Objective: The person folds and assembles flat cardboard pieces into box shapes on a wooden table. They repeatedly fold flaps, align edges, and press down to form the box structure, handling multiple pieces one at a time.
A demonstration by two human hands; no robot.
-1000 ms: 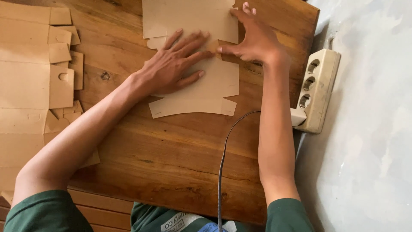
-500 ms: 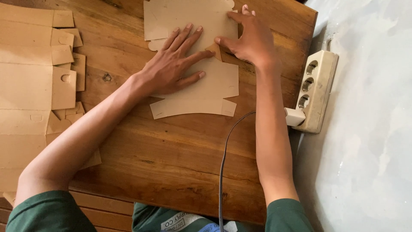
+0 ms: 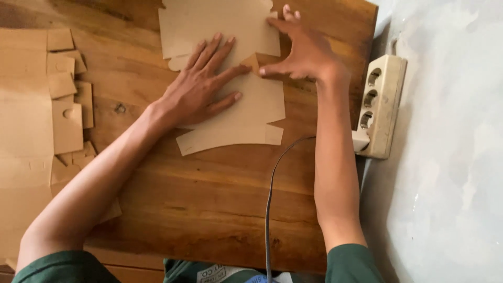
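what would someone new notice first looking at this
Two bare hands pressing on a flat brown cardboard cutout at the top middle of the wooden table: the left hand lies spread flat on it, the right hand fingers its right edge. A cream power strip sits at the table's right edge.

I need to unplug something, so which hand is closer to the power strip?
Right. The right hand works the cardboard cutout just beside the power strip; the left hand lies flat farther away.

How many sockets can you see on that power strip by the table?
3 on the cream power strip at the table's right edge: top socket, middle socket, lower socket. A white plug below may cover another.
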